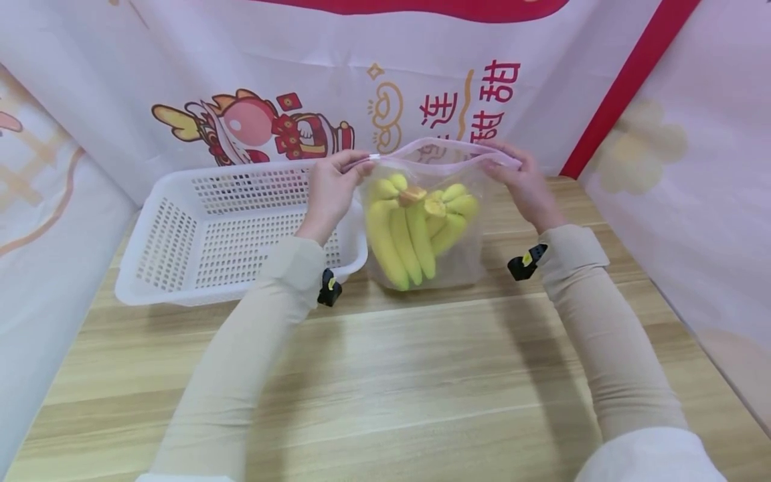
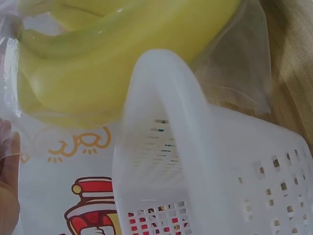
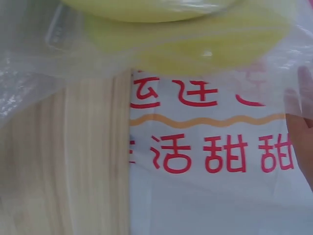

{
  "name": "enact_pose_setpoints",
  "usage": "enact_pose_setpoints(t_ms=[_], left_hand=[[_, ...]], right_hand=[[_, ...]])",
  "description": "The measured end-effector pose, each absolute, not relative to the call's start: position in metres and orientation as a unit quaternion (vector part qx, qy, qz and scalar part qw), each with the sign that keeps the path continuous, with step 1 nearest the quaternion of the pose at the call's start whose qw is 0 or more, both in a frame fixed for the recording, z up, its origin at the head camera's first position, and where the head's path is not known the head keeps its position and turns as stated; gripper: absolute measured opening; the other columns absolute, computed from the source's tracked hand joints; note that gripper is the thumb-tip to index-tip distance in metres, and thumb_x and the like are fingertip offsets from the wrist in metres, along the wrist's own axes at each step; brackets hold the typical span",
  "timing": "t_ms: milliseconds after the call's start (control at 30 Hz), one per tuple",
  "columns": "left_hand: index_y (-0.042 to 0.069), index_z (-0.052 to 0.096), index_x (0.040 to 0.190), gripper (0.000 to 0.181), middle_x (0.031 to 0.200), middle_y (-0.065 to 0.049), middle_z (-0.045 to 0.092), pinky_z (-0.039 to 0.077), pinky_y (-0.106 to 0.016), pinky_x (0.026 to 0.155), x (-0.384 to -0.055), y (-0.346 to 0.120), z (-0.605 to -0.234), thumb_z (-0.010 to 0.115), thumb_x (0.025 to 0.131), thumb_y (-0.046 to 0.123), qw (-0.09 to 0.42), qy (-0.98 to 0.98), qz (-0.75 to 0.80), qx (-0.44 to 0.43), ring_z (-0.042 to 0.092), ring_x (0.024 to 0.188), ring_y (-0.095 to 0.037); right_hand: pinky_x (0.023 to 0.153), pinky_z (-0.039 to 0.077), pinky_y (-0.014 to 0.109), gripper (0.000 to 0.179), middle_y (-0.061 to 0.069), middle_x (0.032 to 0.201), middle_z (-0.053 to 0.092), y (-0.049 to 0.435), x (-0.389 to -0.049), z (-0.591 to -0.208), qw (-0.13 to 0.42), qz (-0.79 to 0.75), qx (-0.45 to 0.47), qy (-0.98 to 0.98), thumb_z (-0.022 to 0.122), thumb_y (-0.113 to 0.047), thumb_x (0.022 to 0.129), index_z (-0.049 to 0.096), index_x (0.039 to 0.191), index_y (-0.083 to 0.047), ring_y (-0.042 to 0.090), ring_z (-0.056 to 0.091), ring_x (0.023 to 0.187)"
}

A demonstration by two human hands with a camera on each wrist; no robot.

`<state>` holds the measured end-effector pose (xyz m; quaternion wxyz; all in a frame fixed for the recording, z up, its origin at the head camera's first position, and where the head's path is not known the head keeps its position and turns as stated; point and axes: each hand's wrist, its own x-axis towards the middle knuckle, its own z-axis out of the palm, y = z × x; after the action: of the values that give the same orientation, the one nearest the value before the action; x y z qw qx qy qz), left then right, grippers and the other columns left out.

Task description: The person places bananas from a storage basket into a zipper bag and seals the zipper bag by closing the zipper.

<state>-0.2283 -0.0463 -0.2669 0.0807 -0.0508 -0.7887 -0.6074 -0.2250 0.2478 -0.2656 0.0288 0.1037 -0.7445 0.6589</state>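
Note:
In the head view a clear zip bag (image 1: 464,268) with a pink top strip stands upright on the table, its mouth parted. Inside it are two bunches of yellow bananas (image 1: 391,234), with greenish tips pointing down. My left hand (image 1: 334,191) pinches the left end of the strip, beside a small white slider (image 1: 375,156). At the other end, my right hand (image 1: 524,184) holds the strip between thumb and fingers. Both wrist views show bananas (image 2: 98,73) close up through the film, with only part of each hand at the edge.
A white perforated plastic basket (image 1: 199,294) stands left of the bag, its right rim close to the bag and under my left wrist. The wooden table (image 1: 409,388) ends at a printed cloth backdrop (image 1: 337,60) behind, with cloth on both sides.

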Motion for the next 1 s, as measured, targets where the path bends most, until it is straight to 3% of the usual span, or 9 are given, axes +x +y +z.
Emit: enact_pose_setpoints(t_ms=[133,333,600,1000], left_hand=[[0.004,0.069,0.110,0.026,0.110,-0.015,0.071,0.055,-0.021,0.086,-0.228,-0.043,-0.269,0.067,0.087,0.016,0.080,-0.789,-0.606,-0.060,0.069,0.095,-0.017],[0.003,0.069,0.111,0.025,0.109,-0.016,0.071,0.055,-0.023,0.087,-0.227,-0.042,-0.270,0.064,0.090,0.015,0.090,-0.792,-0.598,-0.084,0.068,0.095,-0.019],[0.004,0.066,0.114,0.025,0.108,-0.016,0.069,0.053,-0.026,0.090,-0.225,-0.039,-0.271,0.056,0.095,0.017,0.088,-0.808,-0.572,-0.113,0.064,0.098,-0.021],[0.000,0.064,0.110,0.022,0.109,-0.018,0.069,0.054,-0.027,0.092,-0.225,-0.035,-0.269,0.056,0.095,0.014,0.080,-0.798,-0.584,-0.124,0.066,0.099,-0.024]], right_hand=[[0.114,0.032,0.042,0.038,-0.001,0.126,0.062,0.247,-0.223,-0.255,0.033,0.650,0.114,-0.750,0.058,-0.016,0.093,0.057,0.131,-0.012,0.010,0.052,0.118],[0.113,0.035,0.043,0.037,0.002,0.137,0.056,0.235,-0.221,-0.228,0.047,0.565,0.084,-0.820,0.052,-0.029,0.096,0.057,0.131,-0.017,0.016,0.047,0.128],[0.103,0.045,0.036,0.035,0.005,0.133,0.061,0.193,-0.217,-0.199,0.043,0.413,0.158,-0.896,0.049,-0.024,0.097,0.062,0.127,-0.012,0.018,0.054,0.122],[0.107,0.044,0.038,0.031,0.014,0.126,0.065,0.132,-0.225,-0.196,0.020,0.216,0.253,-0.943,0.059,-0.017,0.094,0.064,0.121,-0.002,0.027,0.058,0.123]])
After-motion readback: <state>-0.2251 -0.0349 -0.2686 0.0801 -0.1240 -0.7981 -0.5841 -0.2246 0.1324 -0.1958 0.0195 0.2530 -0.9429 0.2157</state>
